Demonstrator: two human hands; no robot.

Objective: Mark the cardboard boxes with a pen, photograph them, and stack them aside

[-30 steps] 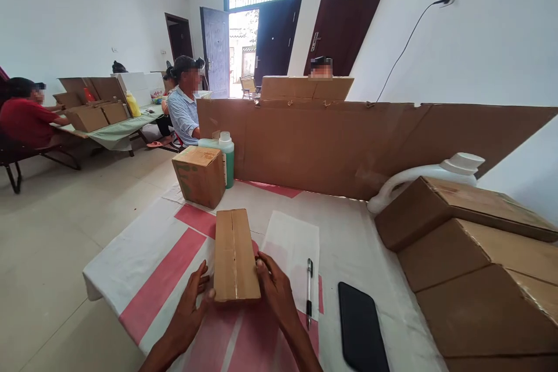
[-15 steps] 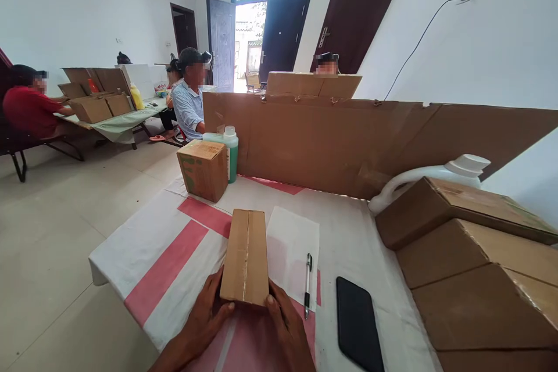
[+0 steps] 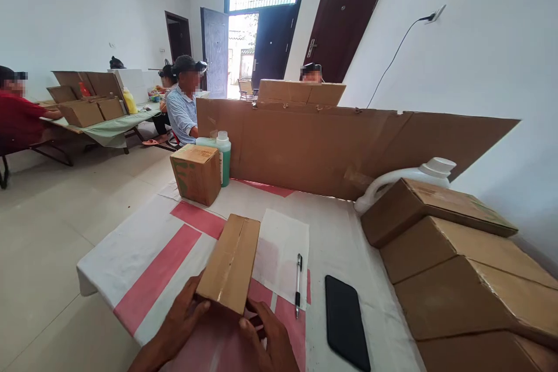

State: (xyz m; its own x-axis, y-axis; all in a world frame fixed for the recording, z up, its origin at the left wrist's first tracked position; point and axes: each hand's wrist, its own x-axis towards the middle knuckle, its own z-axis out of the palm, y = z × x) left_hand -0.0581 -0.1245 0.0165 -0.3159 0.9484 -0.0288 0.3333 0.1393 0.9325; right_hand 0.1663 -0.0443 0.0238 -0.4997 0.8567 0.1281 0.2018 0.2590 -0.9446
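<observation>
A small closed cardboard box (image 3: pixel 229 261) lies turned at an angle on the cloth in front of me, a taped seam along its top. My left hand (image 3: pixel 182 317) grips its near left corner, thumb on the front face and fingers along the side. At the near right corner, my right hand (image 3: pixel 267 328) holds it with bent fingers, some of them hidden. Right of the box lie a sheet of white paper (image 3: pixel 283 244), a pen (image 3: pixel 299 285) partly on it, and a black phone (image 3: pixel 347 322).
Several cardboard boxes (image 3: pixel 449 261) are stacked at the right, a white jug (image 3: pixel 418 177) behind them. A tall cardboard panel (image 3: pixel 296 151) stands along the back. At the far left are another box (image 3: pixel 196 174) and a green bottle (image 3: pixel 224 160). Co-workers sit beyond.
The box has swung clockwise, its near end shifting left relative to the paper. Both hands have moved with it, and the whole view has shifted slightly.
</observation>
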